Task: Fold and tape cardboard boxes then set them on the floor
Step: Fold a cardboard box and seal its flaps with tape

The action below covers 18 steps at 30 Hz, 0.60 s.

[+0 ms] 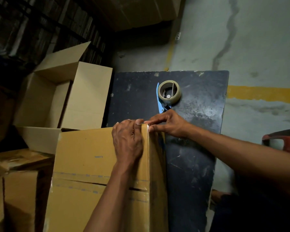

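Note:
A brown cardboard box [84, 164] stands on the dark table [199, 131], its flaps closed and a taped seam running across its upper face. My left hand [127, 141] lies on the box's far right corner, its thumb pressing clear tape along the edge. My right hand [167, 124] reaches to the same corner from the right, fingertips pressing the tape end at the top of that edge. A tape dispenser [168, 93] with a blue frame and a roll of clear tape lies on the table just beyond my hands.
An open, lighter cardboard box [64, 97] stands at the left behind the brown one. More cartons [15, 181] sit at lower left. A red chair [285, 141] shows at the right edge. The concrete floor [258, 47] has a yellow line.

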Tool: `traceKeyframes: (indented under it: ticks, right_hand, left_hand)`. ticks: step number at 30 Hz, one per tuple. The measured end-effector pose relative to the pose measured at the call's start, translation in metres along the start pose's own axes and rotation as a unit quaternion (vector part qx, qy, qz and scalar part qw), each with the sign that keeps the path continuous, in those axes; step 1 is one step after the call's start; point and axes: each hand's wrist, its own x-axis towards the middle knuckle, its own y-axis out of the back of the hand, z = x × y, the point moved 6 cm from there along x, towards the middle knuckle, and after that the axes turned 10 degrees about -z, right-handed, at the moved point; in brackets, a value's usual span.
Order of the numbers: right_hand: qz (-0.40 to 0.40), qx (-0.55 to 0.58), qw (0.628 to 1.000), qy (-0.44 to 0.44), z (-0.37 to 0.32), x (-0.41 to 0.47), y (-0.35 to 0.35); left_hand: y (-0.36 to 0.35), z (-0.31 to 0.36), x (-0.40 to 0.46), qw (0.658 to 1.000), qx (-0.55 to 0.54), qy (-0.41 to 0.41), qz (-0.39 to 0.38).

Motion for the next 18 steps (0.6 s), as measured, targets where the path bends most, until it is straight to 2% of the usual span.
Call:
traceKeyframes:
  ticks: [7,10,14,18]
  right_hand:
    - [0.008,-0.010,1.000,-0.020,0.006,0.014,0.016]
    - [0.014,-0.093,0.995,-0.032,0.010,0.012,0.032]
    - [0.016,-0.072,0.997,-0.035,0.005,0.008,0.033]
    - [0.026,-0.081,0.996,-0.011,-0.016,0.032,0.020]
  left_hand:
    - [0.004,-0.001,0.019,1.000,-0.002,0.016,-0.020]
    - [0.007,-0.004,0.029,1.000,-0.007,0.021,0.000]
    - [0.010,-0.014,0.034,0.998,0.000,0.033,0.046]
    - [0.012,-0.015,0.044,0.998,-0.010,0.051,0.044]
